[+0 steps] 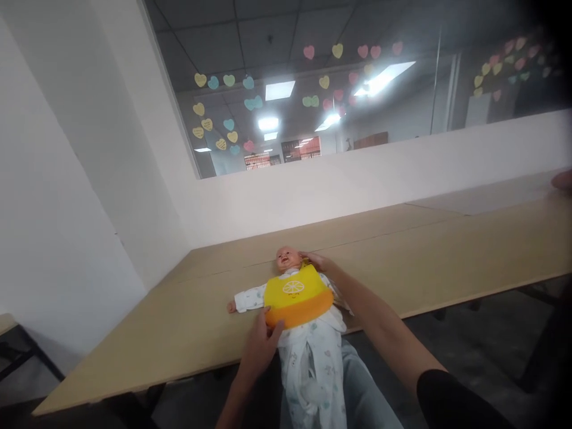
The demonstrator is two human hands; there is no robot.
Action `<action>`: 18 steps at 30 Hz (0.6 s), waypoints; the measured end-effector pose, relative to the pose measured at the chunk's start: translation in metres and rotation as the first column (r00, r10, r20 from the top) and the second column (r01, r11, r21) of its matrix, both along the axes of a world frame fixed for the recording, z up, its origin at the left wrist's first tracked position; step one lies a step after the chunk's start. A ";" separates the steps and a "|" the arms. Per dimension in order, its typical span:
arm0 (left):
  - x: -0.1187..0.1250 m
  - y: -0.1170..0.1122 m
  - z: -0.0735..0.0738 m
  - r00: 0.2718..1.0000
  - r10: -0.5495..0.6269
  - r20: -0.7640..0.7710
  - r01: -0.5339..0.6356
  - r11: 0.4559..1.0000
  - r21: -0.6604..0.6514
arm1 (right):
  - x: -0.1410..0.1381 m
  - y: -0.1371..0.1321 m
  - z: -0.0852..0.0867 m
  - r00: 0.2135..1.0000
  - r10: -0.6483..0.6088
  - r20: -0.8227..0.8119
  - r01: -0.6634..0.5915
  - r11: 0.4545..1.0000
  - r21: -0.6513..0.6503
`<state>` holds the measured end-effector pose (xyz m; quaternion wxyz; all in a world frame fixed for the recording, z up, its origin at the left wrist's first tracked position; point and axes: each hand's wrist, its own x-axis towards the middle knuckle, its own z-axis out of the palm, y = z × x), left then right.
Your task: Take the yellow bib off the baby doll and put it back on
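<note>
A baby doll (289, 260) lies face up on a long pale wooden table (447, 250), its head toward the far wall and its legs hanging over the near edge above the person's lap. The doll wears a white printed sleepsuit (313, 351), and a yellow bib (295, 296) with an orange lower pocket lies across its chest. The left hand (263, 339) reaches up from the near side and rests at the left corner of the orange pocket, thumb on the front of the rim and fingers curled beneath; it touches the bib, but whether it pinches it firmly cannot be told. The right hand (318, 260) lies farther away, at the right side of the doll's head where the bib's neck strap runs, fingers bent toward the neck; its hold is hidden by the head and the bib's upper edge, so its closure cannot be told. The bib thus lies between the two hands, the left at its near left corner, the right at its far right top. One doll arm extends left on the tabletop. At the far right edge of the view, another person's fingertip (563, 179) shows above the table. Beyond the low white wall, a window (313, 89) carries coloured paper hearts (229, 80).
</note>
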<state>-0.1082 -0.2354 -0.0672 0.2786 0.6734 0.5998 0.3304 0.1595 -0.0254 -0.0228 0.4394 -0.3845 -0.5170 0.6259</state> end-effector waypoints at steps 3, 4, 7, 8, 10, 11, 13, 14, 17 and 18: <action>0.003 -0.003 -0.003 0.999 0.023 0.023 -0.024 0.999 0.038 | 0.007 -0.013 0.004 0.994 -0.057 0.095 0.049 0.995 0.083; 0.005 -0.005 -0.003 0.999 0.035 0.035 -0.037 0.997 0.065 | 0.009 -0.021 0.003 0.988 -0.099 0.123 0.084 0.989 0.121; 0.010 -0.011 -0.004 0.992 0.069 0.109 -0.089 0.977 0.192 | 0.019 -0.059 -0.009 0.952 -0.260 0.162 0.217 0.946 0.241; 0.013 -0.013 -0.005 0.987 0.068 0.148 -0.101 0.968 0.229 | 0.023 -0.076 -0.015 0.939 -0.300 0.168 0.244 0.926 0.288; 0.019 -0.012 -0.003 0.973 0.038 0.226 -0.100 0.957 0.272 | 0.031 -0.116 -0.027 0.925 -0.321 0.205 0.213 0.882 0.421; 0.023 -0.009 0.000 0.966 0.018 0.259 -0.096 0.952 0.290 | 0.036 -0.136 -0.030 0.913 -0.316 0.258 0.162 0.861 0.482; 0.033 -0.002 0.010 0.959 -0.007 0.284 -0.102 0.925 0.365 | 0.041 -0.172 -0.031 0.877 -0.300 0.375 0.032 0.816 0.577; 0.039 0.003 0.018 0.958 -0.013 0.287 -0.112 0.903 0.414 | 0.041 -0.185 -0.027 0.852 -0.309 0.422 -0.021 0.785 0.619; 0.062 0.011 0.051 0.950 -0.100 0.296 -0.063 0.867 0.494 | 0.031 -0.202 -0.012 0.767 -0.420 0.485 -0.112 0.657 0.746; 0.071 0.011 0.064 0.947 -0.152 0.281 -0.024 0.843 0.538 | 0.025 -0.201 -0.007 0.742 -0.472 0.476 -0.111 0.614 0.782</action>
